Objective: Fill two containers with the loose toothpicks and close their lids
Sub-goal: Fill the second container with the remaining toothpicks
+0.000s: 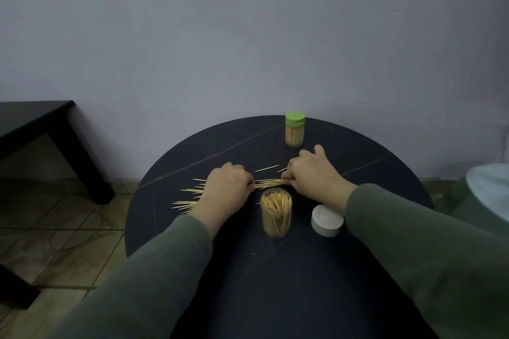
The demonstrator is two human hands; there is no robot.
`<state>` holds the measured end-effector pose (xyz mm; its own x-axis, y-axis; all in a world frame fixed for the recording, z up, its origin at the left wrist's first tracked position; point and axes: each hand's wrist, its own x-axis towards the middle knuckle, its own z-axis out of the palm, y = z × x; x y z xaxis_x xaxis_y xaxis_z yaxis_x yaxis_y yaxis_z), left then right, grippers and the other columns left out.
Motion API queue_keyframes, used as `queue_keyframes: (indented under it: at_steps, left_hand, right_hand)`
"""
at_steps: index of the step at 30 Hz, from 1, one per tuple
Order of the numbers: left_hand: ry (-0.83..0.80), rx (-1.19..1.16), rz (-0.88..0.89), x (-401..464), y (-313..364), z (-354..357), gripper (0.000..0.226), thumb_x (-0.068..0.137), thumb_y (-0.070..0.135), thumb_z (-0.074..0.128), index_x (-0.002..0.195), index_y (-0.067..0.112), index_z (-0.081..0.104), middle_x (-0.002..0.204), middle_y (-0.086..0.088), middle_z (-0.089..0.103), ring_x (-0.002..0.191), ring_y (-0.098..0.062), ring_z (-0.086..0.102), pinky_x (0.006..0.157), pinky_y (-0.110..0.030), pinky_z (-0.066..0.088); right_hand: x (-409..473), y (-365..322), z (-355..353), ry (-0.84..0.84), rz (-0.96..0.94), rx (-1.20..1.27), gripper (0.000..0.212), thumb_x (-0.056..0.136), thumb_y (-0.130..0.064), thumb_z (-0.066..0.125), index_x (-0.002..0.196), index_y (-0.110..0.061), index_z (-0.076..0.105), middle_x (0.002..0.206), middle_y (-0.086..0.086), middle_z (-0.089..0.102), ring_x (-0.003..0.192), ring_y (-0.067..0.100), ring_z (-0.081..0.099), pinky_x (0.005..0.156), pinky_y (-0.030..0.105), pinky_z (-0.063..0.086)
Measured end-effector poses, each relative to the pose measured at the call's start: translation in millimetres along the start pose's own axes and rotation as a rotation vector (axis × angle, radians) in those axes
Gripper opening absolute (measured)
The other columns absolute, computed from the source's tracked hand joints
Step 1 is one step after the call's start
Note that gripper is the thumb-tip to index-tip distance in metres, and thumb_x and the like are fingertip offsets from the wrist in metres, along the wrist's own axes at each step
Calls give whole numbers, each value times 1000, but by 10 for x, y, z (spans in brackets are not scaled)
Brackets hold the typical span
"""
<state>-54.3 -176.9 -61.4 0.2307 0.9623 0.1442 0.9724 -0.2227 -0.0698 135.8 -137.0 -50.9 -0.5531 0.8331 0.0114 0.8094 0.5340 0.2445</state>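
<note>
Toothpicks (268, 184) pinched between our left hand (224, 187) and right hand (311, 173).
Green-lidded container (294, 129) done; open container (276, 212) nearly full, white lid (327, 219) waiting.

Pale wood, clear plastic, dark matt stone-look top

The round table (275, 283) has a dark, smooth, matt top crossed by thin pale veins like stone; the loose toothpicks (268, 183) lying on it look like pale bare wood; the open container (276, 213) near the table's middle is clear, slightly glossy plastic; just right of it lies a white lid (327, 221) of smooth matt plastic; at the table's far edge the closed container (294, 129) has a clear plastic body and a smooth green plastic cap; both sleeves (429, 242) are soft, matt olive cloth.
</note>
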Motion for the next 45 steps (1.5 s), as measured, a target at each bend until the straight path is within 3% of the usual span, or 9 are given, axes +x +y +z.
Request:
queue_keyframes:
  at_steps: [7, 14, 28, 31, 33, 36, 38, 41, 45]
  left_hand:
    - [10, 2, 19, -20, 20, 7, 28, 99, 37, 47, 120, 24, 61, 119, 1, 60, 109, -19, 53, 88, -34, 46]
    - [52, -5, 48, -15, 49, 21, 24, 99, 30, 49, 120, 24, 57, 118, 2, 57, 107, -17, 53, 88, -33, 47]
    - [102, -107, 37, -22, 82, 11, 23, 99, 32, 48, 117, 26, 60, 115, 5, 58, 104, -14, 52, 84, -29, 45]
    - [244, -414, -108, -69, 107, -110, 15, 95, 29, 55, 105, 27, 66, 101, 10, 60, 96, -10, 53, 82, -28, 47]
    - [309, -757, -226, -108, 128, -243, 9, 94, 26, 58, 98, 28, 66, 92, 11, 61, 87, -8, 56, 73, -23, 47]
    - [323, -1103, -265, -223, 202, -423, 9, 95, 24, 58, 97, 26, 67, 85, 10, 64, 78, -3, 57, 60, -12, 43]
    - [324, -1314, -238, -312, 261, -475, 12, 95, 23, 57, 100, 23, 68, 88, 7, 68, 83, -3, 60, 65, -10, 47]
    - [272, -1551, -238, -404, 325, -456, 14, 95, 21, 56, 101, 20, 68, 84, 11, 67, 78, 5, 60, 64, -9, 46]
    - [167, -1628, -250, -494, 387, -322, 13, 94, 19, 57, 98, 18, 69, 85, 7, 70, 78, 2, 62, 64, -10, 45]
  right_hand:
    - [-35, 18, -17, -18, -54, -91, 21, 100, -30, 46, 113, -33, 63, 114, -2, 61, 107, 22, 48, 97, 47, 29]
    - [-140, 81, -31, 50, -45, -19, 27, 100, -39, 42, 114, -34, 65, 111, -4, 62, 104, 19, 50, 96, 45, 29]
    - [-340, 207, -45, 58, 190, 436, 22, 96, -37, 53, 111, -34, 69, 110, -15, 63, 108, 12, 54, 103, 41, 25]
    - [-356, 182, -79, 121, 233, 723, 22, 93, -36, 59, 111, -30, 70, 93, -23, 59, 106, 11, 55, 102, 37, 34]
    - [-386, 110, -174, 207, 243, 1079, 24, 90, -28, 65, 113, -22, 70, 88, -20, 63, 97, 6, 61, 87, 22, 46]
    - [-455, -43, -315, 264, 229, 1444, 25, 87, -22, 67, 112, -18, 69, 95, -19, 67, 94, -4, 59, 75, 11, 42]
    - [-488, -127, -334, 265, 204, 1571, 22, 86, -22, 67, 107, -22, 70, 100, -16, 69, 99, -4, 60, 80, 11, 43]
    - [-547, -225, -303, 208, 204, 1665, 20, 85, -20, 67, 105, -21, 71, 103, -13, 70, 98, -7, 60, 73, 6, 43]
    - [-599, -274, -215, 157, 183, 1659, 26, 85, -17, 68, 110, -13, 71, 105, -3, 73, 102, 3, 65, 80, 12, 48]
